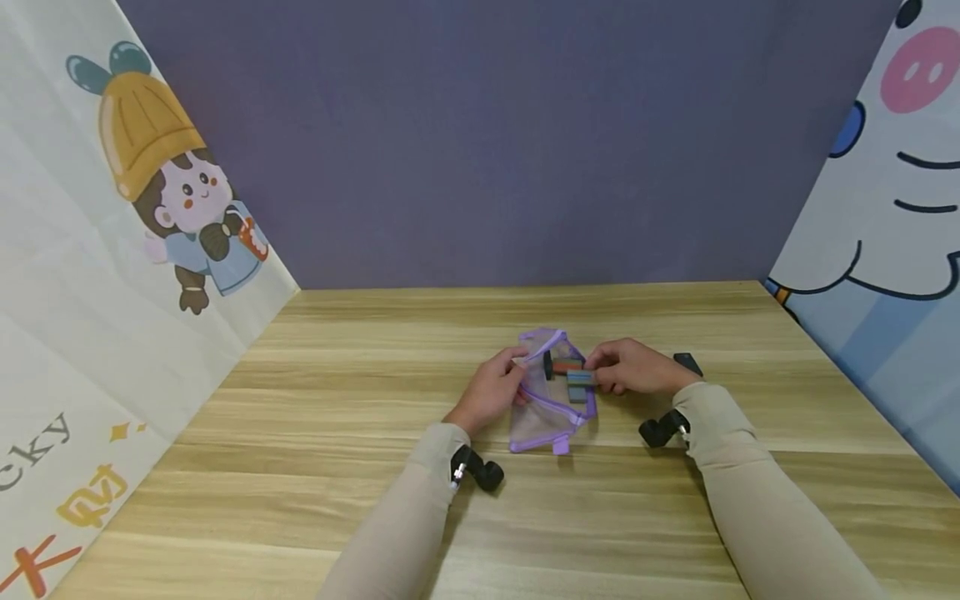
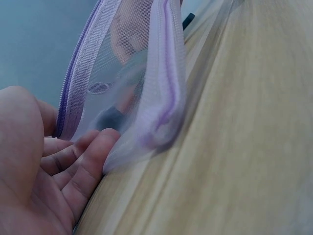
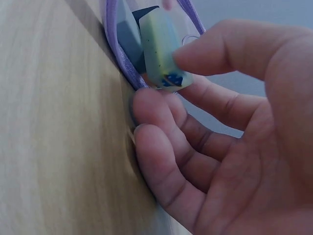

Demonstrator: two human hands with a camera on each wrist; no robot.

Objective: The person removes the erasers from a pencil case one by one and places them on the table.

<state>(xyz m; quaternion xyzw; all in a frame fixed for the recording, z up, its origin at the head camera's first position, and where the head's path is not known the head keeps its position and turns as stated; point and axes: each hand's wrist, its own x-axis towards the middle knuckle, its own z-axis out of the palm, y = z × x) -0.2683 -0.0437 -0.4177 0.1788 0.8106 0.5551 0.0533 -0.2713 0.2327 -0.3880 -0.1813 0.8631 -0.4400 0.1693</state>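
A see-through mesh zipper pouch [image 1: 551,396] with purple trim lies on the table, its mouth spread open. My left hand [image 1: 491,390] grips its left side; in the left wrist view the zipper edge [image 2: 73,93] passes between thumb and fingers. My right hand [image 1: 633,367] pinches a small pale green and blue block [image 3: 164,49] at the pouch's right side, between thumb and forefinger. Its exact kind cannot be told. Beside it, within the pouch, are a grey block [image 3: 128,32], a reddish-orange piece [image 1: 567,366] and a dark piece [image 1: 548,365].
Wood-grain table [image 1: 300,500] surrounds the pouch. A purple-grey panel [image 1: 525,142] stands behind, with printed cloths [image 1: 90,250] at the sides. Each wrist carries a black camera [image 1: 480,471]. A small black item [image 1: 687,363] shows behind the right wrist.
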